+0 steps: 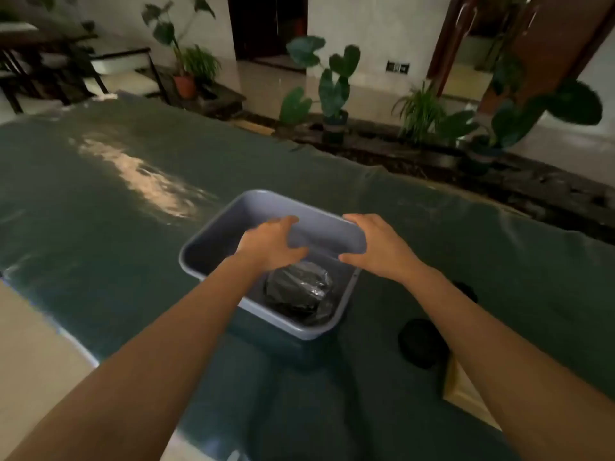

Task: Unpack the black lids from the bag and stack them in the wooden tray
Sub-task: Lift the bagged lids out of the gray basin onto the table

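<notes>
The open top of the grey tub (213, 241) is partly blocked by the left hand (271, 242) and right hand (374, 249) held over it. Bare green-covered desk (100, 201) is left open to the left and far side; black lids (420, 342) lie near right

A grey plastic tub (213, 242) sits on green cloth (100, 194), potted plants (329, 91) behind

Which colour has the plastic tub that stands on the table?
The tub is pale blue-grey, plain and without pattern; the head view, the only one, shows it.
</notes>
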Demonstrator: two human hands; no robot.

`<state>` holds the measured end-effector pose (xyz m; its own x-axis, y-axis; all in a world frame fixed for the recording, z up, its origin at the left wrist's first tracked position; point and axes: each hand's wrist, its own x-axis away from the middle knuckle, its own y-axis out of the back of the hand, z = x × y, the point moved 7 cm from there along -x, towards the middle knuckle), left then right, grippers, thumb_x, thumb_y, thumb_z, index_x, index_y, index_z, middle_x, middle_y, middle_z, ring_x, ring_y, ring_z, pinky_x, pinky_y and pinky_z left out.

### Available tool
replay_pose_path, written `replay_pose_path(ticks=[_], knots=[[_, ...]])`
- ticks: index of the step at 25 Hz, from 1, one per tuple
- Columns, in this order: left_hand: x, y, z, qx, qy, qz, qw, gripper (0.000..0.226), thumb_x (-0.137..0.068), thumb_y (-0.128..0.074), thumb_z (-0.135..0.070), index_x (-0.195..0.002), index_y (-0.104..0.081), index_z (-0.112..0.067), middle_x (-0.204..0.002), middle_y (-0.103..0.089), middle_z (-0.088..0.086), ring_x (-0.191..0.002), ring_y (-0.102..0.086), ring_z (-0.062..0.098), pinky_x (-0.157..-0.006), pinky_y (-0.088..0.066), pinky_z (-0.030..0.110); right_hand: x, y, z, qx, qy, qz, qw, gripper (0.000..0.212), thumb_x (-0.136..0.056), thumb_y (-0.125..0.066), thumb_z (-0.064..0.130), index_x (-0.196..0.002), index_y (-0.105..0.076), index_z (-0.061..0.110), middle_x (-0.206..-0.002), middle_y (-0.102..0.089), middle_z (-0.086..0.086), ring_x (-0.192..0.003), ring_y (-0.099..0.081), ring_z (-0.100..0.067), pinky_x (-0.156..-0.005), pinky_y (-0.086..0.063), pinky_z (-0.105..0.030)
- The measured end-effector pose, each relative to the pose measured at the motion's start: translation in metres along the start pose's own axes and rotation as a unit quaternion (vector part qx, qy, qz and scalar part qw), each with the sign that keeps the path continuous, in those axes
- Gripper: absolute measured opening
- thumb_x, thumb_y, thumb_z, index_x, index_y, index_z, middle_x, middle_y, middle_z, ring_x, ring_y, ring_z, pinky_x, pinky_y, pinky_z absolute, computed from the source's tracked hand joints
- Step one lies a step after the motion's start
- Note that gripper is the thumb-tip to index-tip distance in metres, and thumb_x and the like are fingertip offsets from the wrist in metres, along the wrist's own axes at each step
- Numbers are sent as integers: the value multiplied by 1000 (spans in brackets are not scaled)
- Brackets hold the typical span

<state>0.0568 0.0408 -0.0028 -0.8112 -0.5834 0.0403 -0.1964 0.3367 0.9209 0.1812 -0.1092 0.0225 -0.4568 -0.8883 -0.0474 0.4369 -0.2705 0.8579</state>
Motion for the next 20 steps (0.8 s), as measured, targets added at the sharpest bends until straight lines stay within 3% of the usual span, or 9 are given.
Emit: replay_pose_path(ticks=[5, 9, 12, 15, 20], knots=[[-26, -65, 68, 33, -11, 146, 989, 84, -72, -67, -47, -142, -25, -28, -147, -34, 10, -133, -34, 30, -106, -35, 49, -34, -97, -16, 27, -71, 119, 990, 83, -70, -74, 37, -140, -33, 18, -142, -38, -12, -131, -35, -26, -106, -34, -39], [-35, -112, 76, 95, -44, 222, 969, 79, -74, -71, -26, -141, -29, -22, -145, -33, 14, -133, -31, 31, -108, -31, 40, -39, -142, -32, 69, -118, 174, 975, 80, -66, -75, 37, -135, -37, 21, -129, -46, -12, -118, -47, -31, -95, -44, -43], [-33, -130, 75, 139, -46, 215, 966, 70, -75, -69, -11, -136, -37, -22, -140, -34, 14, -128, -37, 31, -107, -32, 36, -40, -161, -37, 88, -132, 186, 970, 78, -65, -77, 30, -132, -40, 20, -120, -51, -16, -108, -53, -34, -89, -46, -40], [-36, -130, 79, 154, -35, 185, 970, 64, -73, -70, -10, -130, -44, -24, -137, -35, 11, -123, -42, 29, -105, -34, 35, -43, -160, -41, 52, -145, 167, 974, 70, -64, -78, 24, -126, -48, 18, -115, -54, -16, -106, -53, -32, -89, -42, -35], [-33, -99, 66, 175, -35, 120, 977, 59, -72, -72, -11, -125, -49, -22, -133, -40, 9, -118, -47, 25, -98, -33, 23, -43, -123, -27, 13, -120, 81, 989, 45, -66, -74, 16, -109, -62, 15, -105, -60, -13, -100, -55, -27, -76, -33, -21]])
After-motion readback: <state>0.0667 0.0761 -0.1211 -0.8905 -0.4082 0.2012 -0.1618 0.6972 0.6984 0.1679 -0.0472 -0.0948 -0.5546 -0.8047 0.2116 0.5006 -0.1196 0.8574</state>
